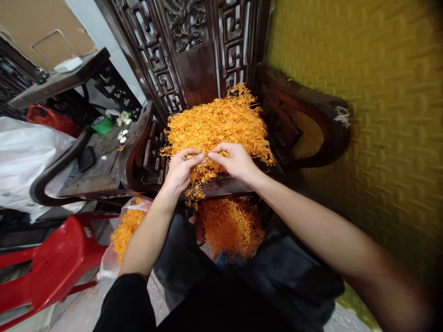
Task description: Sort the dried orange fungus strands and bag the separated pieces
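A heap of orange branching sprigs [218, 122], thin and stringy with small tufted ends, covers the seat of a dark carved wooden chair [197, 76]. Over the front of this heap, my left hand [182, 168] is closed, its thumb and forefinger pinched together. My right hand [233, 159] is pinched the same way, its fingertips almost meeting the left ones. Whatever sits between the fingertips is too small to make out against the orange. A few sprigs [196, 193] hang over the seat's front edge, just under my left hand.
Below the seat, between my knees, lies more of the orange material [231, 226]. A clear plastic bag [108, 258] of it stands left, beside a red plastic chair [58, 258]. The wooden side table [93, 177] holds white flowers [122, 134] and a black object [86, 159].
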The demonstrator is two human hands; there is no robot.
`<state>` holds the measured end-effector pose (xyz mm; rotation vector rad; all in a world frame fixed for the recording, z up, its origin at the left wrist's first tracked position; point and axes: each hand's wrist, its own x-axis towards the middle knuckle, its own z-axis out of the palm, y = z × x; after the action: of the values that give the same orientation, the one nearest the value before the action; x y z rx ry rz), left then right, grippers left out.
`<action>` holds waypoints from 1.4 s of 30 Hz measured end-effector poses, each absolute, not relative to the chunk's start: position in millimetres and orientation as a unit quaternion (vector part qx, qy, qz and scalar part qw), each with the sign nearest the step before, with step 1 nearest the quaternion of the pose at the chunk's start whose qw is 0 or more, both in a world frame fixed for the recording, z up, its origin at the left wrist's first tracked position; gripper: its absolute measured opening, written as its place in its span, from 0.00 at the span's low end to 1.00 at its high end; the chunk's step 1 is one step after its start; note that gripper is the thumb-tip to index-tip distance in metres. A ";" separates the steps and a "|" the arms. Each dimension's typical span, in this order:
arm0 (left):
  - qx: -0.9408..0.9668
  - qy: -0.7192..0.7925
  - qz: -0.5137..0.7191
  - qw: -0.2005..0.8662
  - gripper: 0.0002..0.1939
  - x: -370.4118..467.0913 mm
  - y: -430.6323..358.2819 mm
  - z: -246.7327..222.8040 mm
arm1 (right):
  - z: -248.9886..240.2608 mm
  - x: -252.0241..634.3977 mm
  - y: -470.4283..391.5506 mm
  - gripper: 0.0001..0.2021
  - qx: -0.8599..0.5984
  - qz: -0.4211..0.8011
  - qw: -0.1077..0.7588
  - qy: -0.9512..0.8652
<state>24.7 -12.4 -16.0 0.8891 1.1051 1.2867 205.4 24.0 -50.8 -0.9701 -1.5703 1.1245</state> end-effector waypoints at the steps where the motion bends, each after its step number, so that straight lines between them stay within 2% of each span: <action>1: 0.383 0.470 0.549 0.575 0.19 25.0 -14.7 -13.0 | -51.9 208.5 32.8 0.10 -0.411 0.431 0.503 -0.626; 4: 0.397 0.455 0.578 0.549 0.17 22.7 -19.3 -6.5 | -52.2 229.7 61.4 0.12 -0.484 0.381 0.614 -0.493; 6: 0.386 0.449 0.618 0.517 0.17 20.4 -18.2 -6.7 | -48.6 243.5 68.1 0.14 -0.498 0.392 0.647 -0.424; 8: 0.362 0.447 0.647 0.500 0.17 19.8 -13.8 -10.7 | -42.5 246.8 57.1 0.14 -0.469 0.434 0.601 -0.480; 11: 0.340 0.438 0.668 0.496 0.19 25.3 -7.9 -18.2 | -33.2 229.9 21.5 0.14 -0.396 0.513 0.428 -0.630; 13: 0.340 0.431 0.678 0.489 0.19 33.3 -8.7 -21.2 | -29.3 213.0 2.9 0.17 -0.380 0.530 0.358 -0.668; 15: 0.353 0.427 0.679 0.482 0.18 42.5 -12.5 -22.1 | -27.9 199.6 -4.5 0.18 -0.384 0.535 0.347 -0.667; 21: 0.357 0.439 0.691 0.449 0.15 38.3 2.9 -21.8 | -22.3 189.3 -15.8 0.23 -0.338 0.511 0.429 -0.664; 25: 0.285 0.478 0.737 0.384 0.14 6.6 28.6 -17.9 | -18.4 189.1 -39.3 0.17 -0.242 0.571 0.290 -0.729; 27: 0.311 0.466 0.714 0.420 0.13 0.6 27.8 -15.4 | -21.7 191.9 -38.9 0.12 -0.268 0.588 0.245 -0.723; 29: 0.357 0.440 0.661 0.491 0.17 5.6 17.6 -14.0 | -26.3 198.1 -28.6 0.10 -0.326 0.594 0.265 -0.686; 31: 0.388 0.423 0.613 0.543 0.25 17.5 3.8 -13.9 | -29.2 206.1 -15.3 0.13 -0.370 0.575 0.326 -0.653; 33: 0.411 0.417 0.594 0.551 0.27 30.8 -8.0 -15.1 | -29.8 212.0 -6.1 0.15 -0.396 0.551 0.386 -0.626; 38: 0.473 0.397 0.584 0.527 0.26 54.8 -20.3 -21.4 | -30.9 205.7 -6.7 0.24 -0.354 0.624 0.438 -0.541; 42: 0.434 0.433 0.608 0.505 0.17 62.7 -21.1 -26.9 | -30.1 195.5 -13.8 0.23 -0.341 0.577 0.432 -0.604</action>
<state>62.7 -21.1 -26.9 1.0465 1.0450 1.4665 195.5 -13.8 -30.1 -0.8509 -1.5058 1.4374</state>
